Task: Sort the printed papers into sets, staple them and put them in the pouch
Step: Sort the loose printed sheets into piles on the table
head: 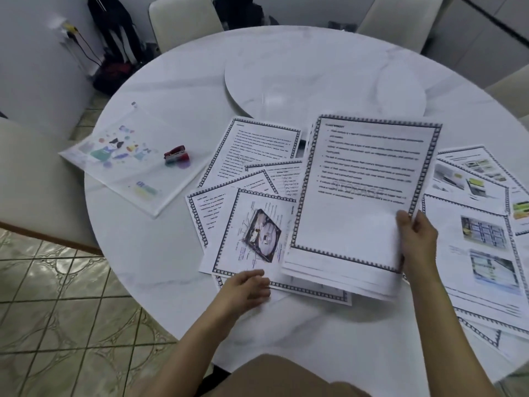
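Printed papers with dark patterned borders lie spread over the round white table [160, 270]. My right hand [418, 239] grips a small stack of sheets [357, 196] by its lower right corner, lifted above the others, with a text page on top. My left hand [247, 285] hovers with loosely curled fingers over the bottom edge of a sheet showing a hard-drive picture [257, 233]; it holds nothing. A red stapler [176, 156] sits on the translucent pouch [126, 159] with colourful prints, at the table's left.
More loose pages with photos [481, 236] lie at the right. A raised round turntable [323, 78] takes up the table's middle. Cream chairs [183, 21] stand around the table, and dark bags [114, 47] lean against the wall at the back left.
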`<action>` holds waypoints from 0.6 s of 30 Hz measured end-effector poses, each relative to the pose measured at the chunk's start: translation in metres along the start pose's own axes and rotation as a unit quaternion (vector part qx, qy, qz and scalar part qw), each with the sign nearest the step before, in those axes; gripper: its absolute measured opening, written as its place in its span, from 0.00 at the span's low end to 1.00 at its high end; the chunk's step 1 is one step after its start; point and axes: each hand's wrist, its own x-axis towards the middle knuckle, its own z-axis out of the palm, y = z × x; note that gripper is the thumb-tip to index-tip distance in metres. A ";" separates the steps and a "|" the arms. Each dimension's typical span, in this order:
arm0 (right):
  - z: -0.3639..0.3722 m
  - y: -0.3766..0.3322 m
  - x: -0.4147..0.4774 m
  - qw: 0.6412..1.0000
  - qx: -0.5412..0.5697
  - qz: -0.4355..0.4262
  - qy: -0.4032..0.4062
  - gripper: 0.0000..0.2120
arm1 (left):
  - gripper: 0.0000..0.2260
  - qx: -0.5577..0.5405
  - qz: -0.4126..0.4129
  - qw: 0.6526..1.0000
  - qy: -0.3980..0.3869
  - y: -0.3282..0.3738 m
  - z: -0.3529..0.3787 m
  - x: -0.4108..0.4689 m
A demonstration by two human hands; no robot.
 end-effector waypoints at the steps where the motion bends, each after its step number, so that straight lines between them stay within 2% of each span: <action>1: 0.000 0.003 0.000 1.000 0.004 0.005 -0.001 0.11 | 0.07 -0.016 -0.014 1.000 0.003 -0.003 0.000 -0.003; 4: 0.004 0.005 -0.002 1.000 -0.002 0.007 -0.011 0.16 | 0.05 -0.031 0.003 0.998 0.057 -0.010 -0.005 -0.008; 7: 0.006 0.005 -0.005 1.000 -0.014 -0.001 -0.014 0.20 | 0.09 0.003 0.084 0.987 0.139 -0.008 -0.017 -0.008; 10: 0.002 0.010 -0.003 1.000 0.011 0.014 -0.012 0.19 | 0.12 0.121 0.171 0.962 0.177 0.006 -0.028 -0.002; 14: -0.011 0.016 -0.004 0.998 0.052 0.040 0.004 0.19 | 0.15 0.332 0.261 0.892 0.159 0.032 -0.028 0.019; 18: -0.028 0.020 -0.010 0.996 0.054 0.056 0.037 0.26 | 0.15 0.439 0.310 0.837 0.102 0.050 -0.026 0.046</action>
